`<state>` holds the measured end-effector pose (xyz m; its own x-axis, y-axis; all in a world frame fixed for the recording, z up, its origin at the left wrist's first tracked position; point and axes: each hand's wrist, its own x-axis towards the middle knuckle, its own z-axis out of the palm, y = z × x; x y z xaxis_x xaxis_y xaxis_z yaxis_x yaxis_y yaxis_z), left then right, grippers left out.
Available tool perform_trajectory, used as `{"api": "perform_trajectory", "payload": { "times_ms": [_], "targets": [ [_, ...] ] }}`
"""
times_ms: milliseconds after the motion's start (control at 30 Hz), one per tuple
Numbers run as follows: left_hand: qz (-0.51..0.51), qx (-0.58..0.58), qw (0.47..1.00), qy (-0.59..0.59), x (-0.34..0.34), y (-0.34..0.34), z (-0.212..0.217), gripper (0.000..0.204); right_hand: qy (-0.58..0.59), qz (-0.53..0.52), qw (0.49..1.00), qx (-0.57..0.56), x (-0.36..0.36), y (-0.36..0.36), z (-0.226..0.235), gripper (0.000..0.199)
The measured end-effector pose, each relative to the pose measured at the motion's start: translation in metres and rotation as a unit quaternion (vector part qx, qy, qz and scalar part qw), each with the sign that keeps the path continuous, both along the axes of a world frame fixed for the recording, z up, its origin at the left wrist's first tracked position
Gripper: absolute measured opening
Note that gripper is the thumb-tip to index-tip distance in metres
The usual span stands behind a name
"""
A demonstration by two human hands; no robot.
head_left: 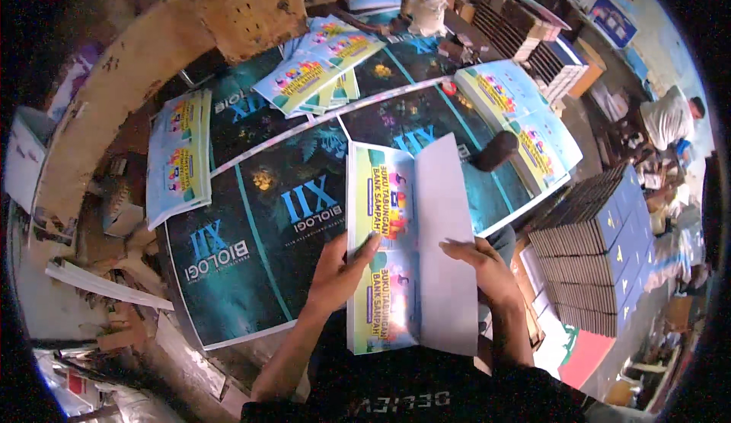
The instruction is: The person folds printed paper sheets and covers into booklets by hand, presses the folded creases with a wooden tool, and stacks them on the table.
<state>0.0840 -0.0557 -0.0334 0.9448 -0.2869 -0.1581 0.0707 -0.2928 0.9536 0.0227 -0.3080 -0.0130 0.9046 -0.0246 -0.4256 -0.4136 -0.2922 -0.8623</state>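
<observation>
In front of my body I hold a long printed cover sheet (pixel 384 271) upright, with a crease down its middle. Its left part is yellow, green and blue with cartoon figures; the right part is plain white and angles up. My left hand (pixel 335 274) grips the left edge, thumb on the printed face. At the white part's right edge, my right hand (pixel 487 271) pinches it, the thumb in front and other fingers mostly behind. Beyond the sheet, a dark brown rounded object (pixel 496 151) rests beside a stack of similar printed sheets (pixel 518 118) on the table's right.
Large dark teal posters (pixel 289 233) cover the table. Matching sheets lie in a fanned pile (pixel 320 65) at the back and a stack (pixel 180 149) at the left. Bound dark blue books (pixel 590 255) are piled at the right. A person (pixel 670 118) is at the far right.
</observation>
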Motion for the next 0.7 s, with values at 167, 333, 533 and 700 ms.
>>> {"api": "perform_trajectory", "payload": {
  "times_ms": [167,333,533,700],
  "targets": [
    [0.102,-0.161,0.970,0.153,-0.007,0.021,-0.005,0.034,-0.067,0.005,0.998,-0.007,-0.004,-0.011,-0.022,0.041],
    [0.178,-0.336,0.899,0.218,-0.009,0.045,-0.002,0.046,-0.015,-0.130,0.970,0.205,0.016,0.027,0.005,0.041],
    [0.324,-0.345,0.881,-0.010,-0.042,0.134,-0.022,0.045,-0.223,-0.111,0.959,0.136,0.073,0.008,0.014,0.036],
    [0.258,-0.443,0.856,-0.060,-0.063,0.142,0.016,0.045,-0.126,-0.151,0.879,0.435,0.168,0.030,0.019,0.040]
  ]
}}
